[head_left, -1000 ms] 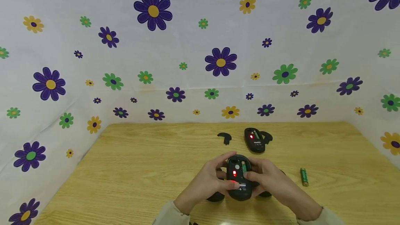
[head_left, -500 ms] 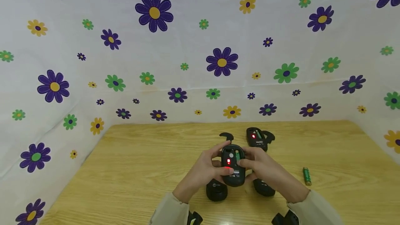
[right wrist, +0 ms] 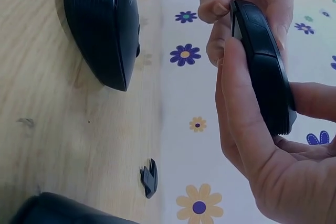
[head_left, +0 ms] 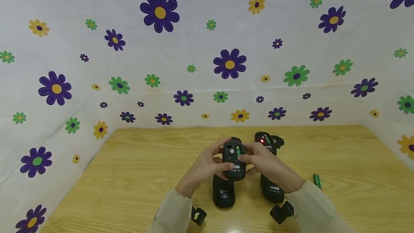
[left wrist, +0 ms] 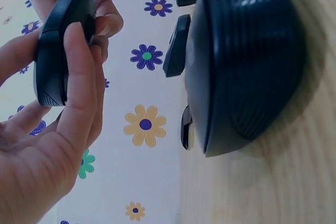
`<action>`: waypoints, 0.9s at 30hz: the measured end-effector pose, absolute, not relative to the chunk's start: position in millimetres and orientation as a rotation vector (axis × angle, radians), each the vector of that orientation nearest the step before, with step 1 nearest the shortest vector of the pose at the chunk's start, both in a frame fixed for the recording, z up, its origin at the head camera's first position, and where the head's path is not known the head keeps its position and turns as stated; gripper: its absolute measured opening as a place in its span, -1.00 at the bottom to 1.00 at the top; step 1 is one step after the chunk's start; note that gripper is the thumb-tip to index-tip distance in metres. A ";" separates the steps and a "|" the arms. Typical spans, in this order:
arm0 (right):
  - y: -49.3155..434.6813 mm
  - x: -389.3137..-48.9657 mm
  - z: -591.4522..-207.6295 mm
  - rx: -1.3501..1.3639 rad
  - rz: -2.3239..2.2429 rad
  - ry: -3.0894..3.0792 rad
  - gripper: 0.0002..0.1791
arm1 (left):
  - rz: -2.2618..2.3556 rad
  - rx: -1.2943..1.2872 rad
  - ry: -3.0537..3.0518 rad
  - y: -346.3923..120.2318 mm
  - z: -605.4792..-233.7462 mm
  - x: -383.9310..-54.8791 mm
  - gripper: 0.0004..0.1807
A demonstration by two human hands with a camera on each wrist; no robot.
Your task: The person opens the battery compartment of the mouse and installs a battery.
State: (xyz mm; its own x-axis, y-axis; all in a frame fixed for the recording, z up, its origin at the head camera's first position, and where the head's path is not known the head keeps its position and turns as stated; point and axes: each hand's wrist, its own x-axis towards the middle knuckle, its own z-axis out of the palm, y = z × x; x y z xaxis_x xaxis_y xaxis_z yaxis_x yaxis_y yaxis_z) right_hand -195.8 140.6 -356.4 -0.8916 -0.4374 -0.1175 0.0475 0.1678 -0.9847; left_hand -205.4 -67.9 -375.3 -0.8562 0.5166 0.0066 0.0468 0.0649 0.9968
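Observation:
A black computer mouse (head_left: 234, 172), underside facing me, is held up over the table between both hands. In its uncovered battery bay lies a green battery (head_left: 238, 151). My left hand (head_left: 208, 164) grips the mouse's left side, thumb across the label on the underside. On the other side my right hand (head_left: 266, 163) grips it, thumb at the lower end of the battery. Both wrist views show the mouse edge-on with fingers around it. Below the hands, a mouse (head_left: 224, 191) stands right side up, and another mouse (head_left: 272, 190) lies underside up, partly behind my right wrist.
Farther back lies another upturned mouse (head_left: 265, 148) with a red light and a battery, a black cover (head_left: 278, 142) beside it. A loose green battery (head_left: 317, 180) lies right of my forearm. Another black cover (right wrist: 149, 178) shows in the right wrist view. Flowered cloth (head_left: 194, 46) walls the table.
Both hands have carried the mouse away from me and slightly left. The red light on its underside no longer shows. The two mice beneath are now more exposed.

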 end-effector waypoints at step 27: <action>117.1 -242.7 -361.5 -0.150 -1.709 2.139 -0.46 | 1.826 0.384 2.131 -76.6 -378.8 -244.2 -0.14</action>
